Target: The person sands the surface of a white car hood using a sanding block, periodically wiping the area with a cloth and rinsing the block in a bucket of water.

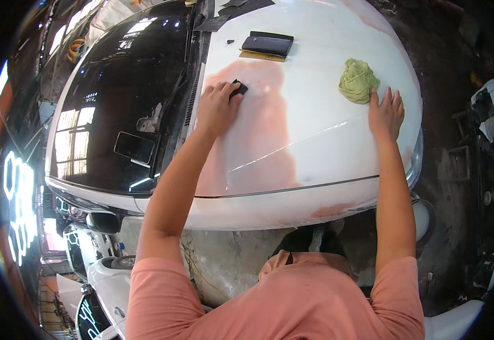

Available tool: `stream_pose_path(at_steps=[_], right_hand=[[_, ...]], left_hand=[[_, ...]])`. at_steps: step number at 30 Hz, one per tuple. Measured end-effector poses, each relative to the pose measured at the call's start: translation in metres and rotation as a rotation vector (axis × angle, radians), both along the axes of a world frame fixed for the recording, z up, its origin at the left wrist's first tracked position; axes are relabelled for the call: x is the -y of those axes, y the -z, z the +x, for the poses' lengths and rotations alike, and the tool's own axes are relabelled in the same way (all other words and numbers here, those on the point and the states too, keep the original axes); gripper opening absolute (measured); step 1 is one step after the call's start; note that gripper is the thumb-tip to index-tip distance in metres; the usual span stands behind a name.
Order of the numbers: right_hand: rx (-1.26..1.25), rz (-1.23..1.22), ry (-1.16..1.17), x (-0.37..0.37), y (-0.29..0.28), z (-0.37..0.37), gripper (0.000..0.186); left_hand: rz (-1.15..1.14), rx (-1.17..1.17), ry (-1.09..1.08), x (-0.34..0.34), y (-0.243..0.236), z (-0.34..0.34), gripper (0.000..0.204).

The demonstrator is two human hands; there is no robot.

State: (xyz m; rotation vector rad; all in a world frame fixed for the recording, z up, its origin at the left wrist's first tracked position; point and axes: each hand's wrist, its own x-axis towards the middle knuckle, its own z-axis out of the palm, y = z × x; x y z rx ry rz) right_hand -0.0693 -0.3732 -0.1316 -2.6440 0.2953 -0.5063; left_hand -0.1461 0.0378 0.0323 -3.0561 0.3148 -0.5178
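My left hand (217, 106) is closed on a small black pad (239, 88), pressed to a pinkish sanded patch (264, 133) on the white car hood (332, 141). Its exact kind is partly hidden by my fingers. On the right side of the hood, my right hand (387, 116) lies flat with fingers spread. Its thumb touches or nearly touches a crumpled light green cloth (358, 81). Beyond my left hand, a dark sanding block (267, 43) rests on brown sandpaper (262, 56), with a little black scrap (230, 41) beside it.
A phone (134, 147) lies on the dark windshield (116, 85) at the left. Black sheets (230, 14) lie at the hood's far edge. The side mirror (103, 222) juts out at lower left, near another white car (108, 283). Car parts (493, 107) stand at the right.
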Motion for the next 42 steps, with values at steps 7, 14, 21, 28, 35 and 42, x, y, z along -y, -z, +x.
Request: stream_pose_path(at_steps=[7,14,21,28,35,42], right_hand=[[-0.009,-0.001,0.063,0.011,-0.005,-0.006,0.079],[-0.008,-0.016,0.017,0.002,-0.004,-0.002,0.078],[-0.032,0.002,0.043,0.006,-0.007,-0.004,0.079],[-0.025,-0.006,0.023,0.006,-0.005,-0.004,0.08],[-0.058,0.022,0.03,0.003,-0.01,-0.003,0.08],[-0.045,0.014,0.037,0.006,-0.008,-0.004,0.078]], left_hand=[[0.001,-0.067,0.096,0.012,-0.004,-0.096,0.031],[0.026,-0.043,0.022,0.005,-0.001,-0.011,0.031],[-0.02,-0.097,0.113,0.013,-0.006,-0.092,0.032],[-0.017,-0.063,0.036,0.006,0.003,-0.023,0.026],[-0.054,-0.099,0.106,-0.004,-0.007,-0.077,0.031],[-0.026,-0.044,0.088,-0.006,-0.001,-0.048,0.032]])
